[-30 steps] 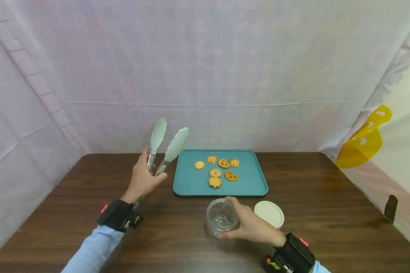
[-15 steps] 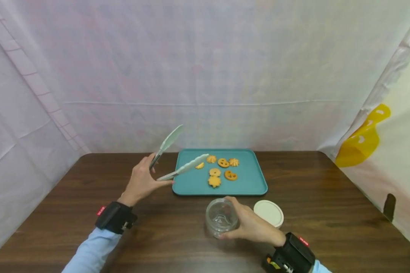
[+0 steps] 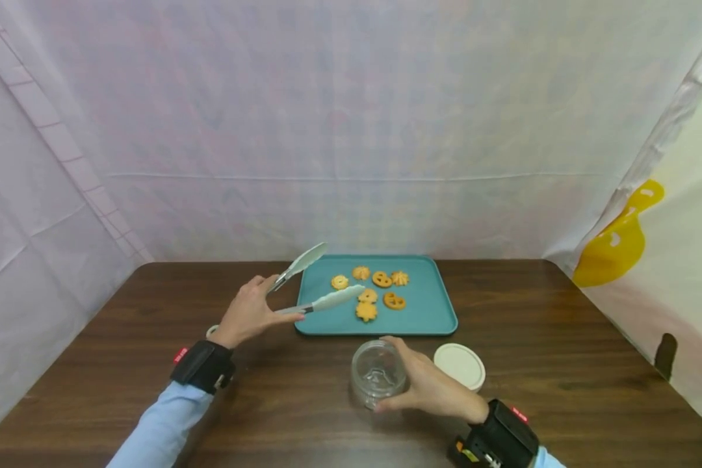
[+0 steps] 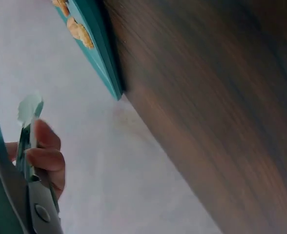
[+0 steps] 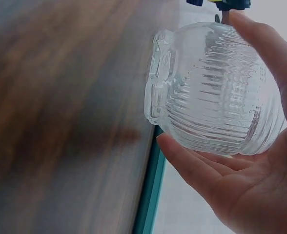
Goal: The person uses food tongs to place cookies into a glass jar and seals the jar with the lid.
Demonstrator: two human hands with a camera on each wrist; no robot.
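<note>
Kitchen tongs (image 3: 335,298) with pale green scalloped tips are gripped in my left hand (image 3: 250,314), their arms spread apart. The tips reach over the left part of a teal tray (image 3: 427,312); the lower one overlaps a ring-shaped cookie (image 3: 368,296) in the head view. In the left wrist view, fingers curl round one metal arm of the tongs (image 4: 41,204). My right hand (image 3: 429,387) holds a clear glass jar (image 3: 379,374), lidless, in front of the tray. Thumb and fingers lie on either side of the ribbed jar (image 5: 216,92) in the right wrist view.
Several cookies, among them a pretzel-shaped one (image 3: 394,300) and a flower-shaped one (image 3: 366,312), lie on the tray. A white round lid (image 3: 459,366) rests on the brown wooden table (image 3: 561,338) right of the jar. A pale cloth (image 3: 339,130) hangs behind the table.
My left hand has turned the tongs from pointing upward to pointing right, lowering their tips over the tray. The right hand and jar have stayed in place.
</note>
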